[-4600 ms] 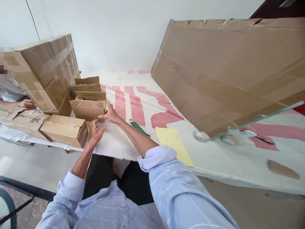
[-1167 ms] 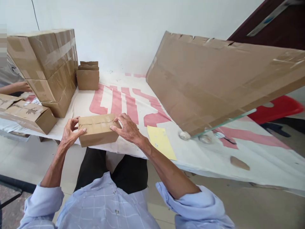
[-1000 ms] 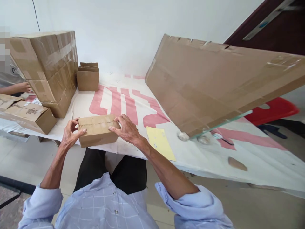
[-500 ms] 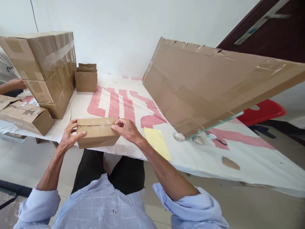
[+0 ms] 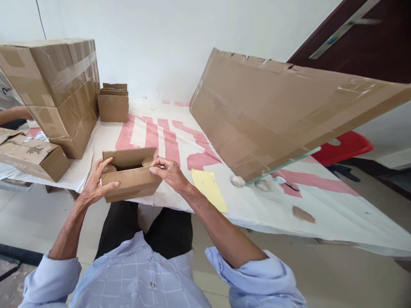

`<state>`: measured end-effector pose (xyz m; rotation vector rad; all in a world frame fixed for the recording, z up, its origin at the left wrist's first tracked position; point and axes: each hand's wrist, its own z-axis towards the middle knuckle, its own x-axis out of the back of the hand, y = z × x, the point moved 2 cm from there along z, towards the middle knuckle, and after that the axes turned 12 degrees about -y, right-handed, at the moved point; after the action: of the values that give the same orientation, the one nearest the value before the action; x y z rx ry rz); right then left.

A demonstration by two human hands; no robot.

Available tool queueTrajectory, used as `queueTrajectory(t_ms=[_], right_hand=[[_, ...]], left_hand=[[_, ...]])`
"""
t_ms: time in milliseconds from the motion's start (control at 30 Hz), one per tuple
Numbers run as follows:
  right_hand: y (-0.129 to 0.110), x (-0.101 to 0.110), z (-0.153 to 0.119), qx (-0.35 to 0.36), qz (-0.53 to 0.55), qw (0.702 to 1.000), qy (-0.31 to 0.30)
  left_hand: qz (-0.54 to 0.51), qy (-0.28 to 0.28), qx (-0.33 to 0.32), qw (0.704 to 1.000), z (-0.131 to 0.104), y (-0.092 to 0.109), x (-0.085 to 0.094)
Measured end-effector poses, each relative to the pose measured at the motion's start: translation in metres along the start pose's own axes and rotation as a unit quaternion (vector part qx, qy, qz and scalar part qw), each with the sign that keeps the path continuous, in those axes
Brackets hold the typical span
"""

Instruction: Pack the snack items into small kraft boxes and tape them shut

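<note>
Open box (image 5: 130,184) btwn L fingers (image 5: 112,185) & R fingers (image 5: 156,170).

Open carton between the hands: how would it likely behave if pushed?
The open carton would probably slide rather than roll, given its flat sides. Its cardboard walls look fairly stiff, but the raised rear flap would likely bend easily. Weight is hard to judge, the inside being mostly hidden.
</note>
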<state>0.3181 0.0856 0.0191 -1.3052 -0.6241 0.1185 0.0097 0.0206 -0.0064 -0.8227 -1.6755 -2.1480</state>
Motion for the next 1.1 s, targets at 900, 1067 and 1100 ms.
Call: queueTrajectory(t_ms=[900,1067,1100], right_hand=[[-0.013,0.006,-0.003,0.104,-0.085,0.99,-0.029],[-0.012,0.004,-0.006,0.142,-0.084,0.986,-0.007],[-0.012,0.004,-0.006,0.148,-0.085,0.985,-0.005]], left_hand=[[-0.035,-0.008,-0.013,0.999,0.001,0.002,0.007],[-0.017,0.01,-0.056,0.998,0.002,0.007,0.008],[-0.008,0.011,-0.062,0.998,0.001,0.009,0.008]])
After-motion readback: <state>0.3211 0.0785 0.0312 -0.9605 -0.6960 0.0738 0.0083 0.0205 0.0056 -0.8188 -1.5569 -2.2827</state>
